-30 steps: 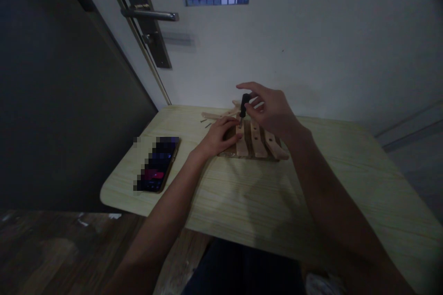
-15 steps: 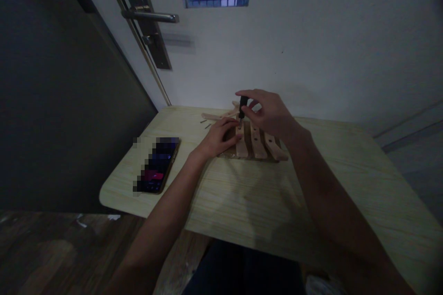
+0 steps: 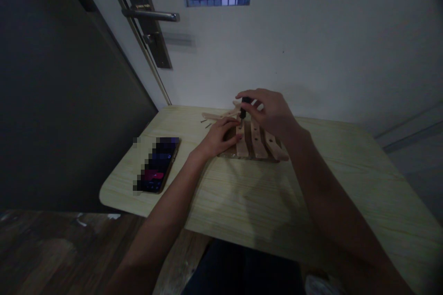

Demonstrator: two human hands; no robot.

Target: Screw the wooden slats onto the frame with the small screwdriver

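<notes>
A set of light wooden slats (image 3: 256, 142) lies fixed across a darker wooden base near the far middle of the table. My right hand (image 3: 268, 113) is closed round the black handle of a small screwdriver (image 3: 243, 111), which stands upright with its tip on the leftmost slat. My left hand (image 3: 221, 134) rests on the left end of the slats, fingers curled and pinched right beside the screwdriver tip; what they pinch is too small to make out.
A phone (image 3: 157, 164) with a lit screen lies on the left of the light wood table (image 3: 242, 203). Loose wooden pieces (image 3: 218, 115) and small dark screws (image 3: 205, 123) lie behind the slats. A door with a metal handle (image 3: 150, 14) stands at the back left.
My right hand has lowered and closed further over the screwdriver handle, its fingers turning around it. My left hand has stayed in place.
</notes>
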